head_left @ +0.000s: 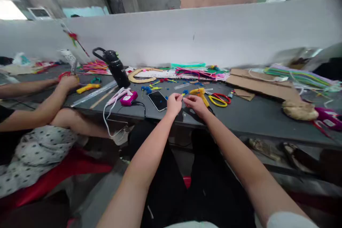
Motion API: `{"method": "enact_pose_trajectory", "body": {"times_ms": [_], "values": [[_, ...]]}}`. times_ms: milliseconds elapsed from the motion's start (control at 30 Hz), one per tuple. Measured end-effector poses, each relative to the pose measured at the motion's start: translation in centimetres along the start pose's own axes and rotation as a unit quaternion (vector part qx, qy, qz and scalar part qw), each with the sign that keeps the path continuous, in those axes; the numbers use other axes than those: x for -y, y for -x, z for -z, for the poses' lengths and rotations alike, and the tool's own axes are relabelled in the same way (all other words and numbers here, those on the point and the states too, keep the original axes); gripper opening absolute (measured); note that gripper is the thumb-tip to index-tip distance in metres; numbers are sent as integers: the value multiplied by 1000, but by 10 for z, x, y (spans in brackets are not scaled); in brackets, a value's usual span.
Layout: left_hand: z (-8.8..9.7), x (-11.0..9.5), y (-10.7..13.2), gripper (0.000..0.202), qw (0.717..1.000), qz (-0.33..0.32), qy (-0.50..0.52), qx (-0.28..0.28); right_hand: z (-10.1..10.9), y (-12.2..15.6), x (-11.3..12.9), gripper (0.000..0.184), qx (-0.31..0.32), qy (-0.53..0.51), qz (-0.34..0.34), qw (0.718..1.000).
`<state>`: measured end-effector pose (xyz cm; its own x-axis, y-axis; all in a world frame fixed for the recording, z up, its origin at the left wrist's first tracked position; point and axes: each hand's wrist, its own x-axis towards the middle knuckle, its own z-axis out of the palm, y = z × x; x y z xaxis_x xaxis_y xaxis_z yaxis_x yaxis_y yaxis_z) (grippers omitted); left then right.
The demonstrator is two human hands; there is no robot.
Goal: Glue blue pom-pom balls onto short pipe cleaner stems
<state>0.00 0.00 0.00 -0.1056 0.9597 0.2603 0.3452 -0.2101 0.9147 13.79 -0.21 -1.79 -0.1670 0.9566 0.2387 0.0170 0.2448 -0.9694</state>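
Note:
Above the table's front edge, my left hand (174,104) is closed in a pinch on a small blue fuzzy piece (185,92) with a bit of yellow. My right hand (197,105) faces it, its thumb and fingers pinched together close to the same piece; what lies between those fingertips is too small to make out. Just beyond my right hand lies a yellow glue gun (199,92), partly hidden by it. Scissors (219,99) with yellow and red handles are to its right. A dark-screened phone (158,100) lies beside my left hand.
A black bottle (117,67) stands at the left, near a purple box (129,98) with a white cable. Pink pipe cleaners (196,73) and cardboard (263,83) lie along the back. A co-worker's hands (68,81) work at the far left, near another yellow glue gun (88,88).

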Motion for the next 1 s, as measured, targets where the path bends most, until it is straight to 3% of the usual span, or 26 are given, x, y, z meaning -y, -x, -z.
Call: {"method": "enact_pose_trajectory", "body": {"times_ms": [167,500,1000], "values": [[5,2,1,13,1000,-4,-18,15,1,0,-1,38,-1,-2,-12,1000],[14,0,2,15,999,-5,-52,14,6,-2,-4,38,-107,14,46,993],[17,-8,8,15,995,-30,-86,34,8,-4,-9,34,-119,58,64,989]]}}
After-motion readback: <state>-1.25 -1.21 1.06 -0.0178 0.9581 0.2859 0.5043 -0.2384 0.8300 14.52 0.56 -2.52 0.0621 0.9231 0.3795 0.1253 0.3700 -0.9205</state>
